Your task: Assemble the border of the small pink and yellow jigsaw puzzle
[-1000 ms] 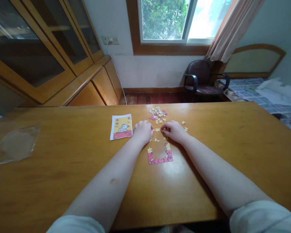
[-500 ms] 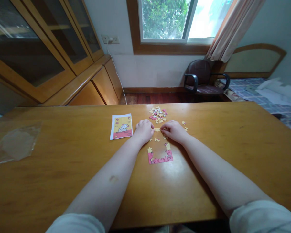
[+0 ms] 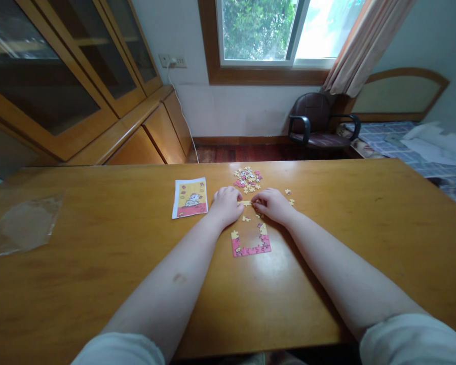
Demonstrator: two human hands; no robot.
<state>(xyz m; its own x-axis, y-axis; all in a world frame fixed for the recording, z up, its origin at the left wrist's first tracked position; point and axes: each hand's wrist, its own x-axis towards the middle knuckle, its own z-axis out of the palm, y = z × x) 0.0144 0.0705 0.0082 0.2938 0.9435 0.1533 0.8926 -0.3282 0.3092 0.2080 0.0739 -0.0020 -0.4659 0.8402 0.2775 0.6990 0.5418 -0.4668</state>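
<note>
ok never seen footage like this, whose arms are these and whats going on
No machine here: these are a person's bare left hand and right hand, seen from a camera worn on their head, looking forward and down. The fingers of both are at opposite ends of a short yellow puzzle strip; whether it is gripped is unclear. On the wooden table, loose pieces are piled beyond it, and a partial puzzle border lies nearer. A picture sheet and some clear plastic lie to the left.

Hands [image 3: 227,206] at either end of yellow puzzle strip [image 3: 245,203], loose-piece heap [image 3: 248,178] just beyond.
</note>
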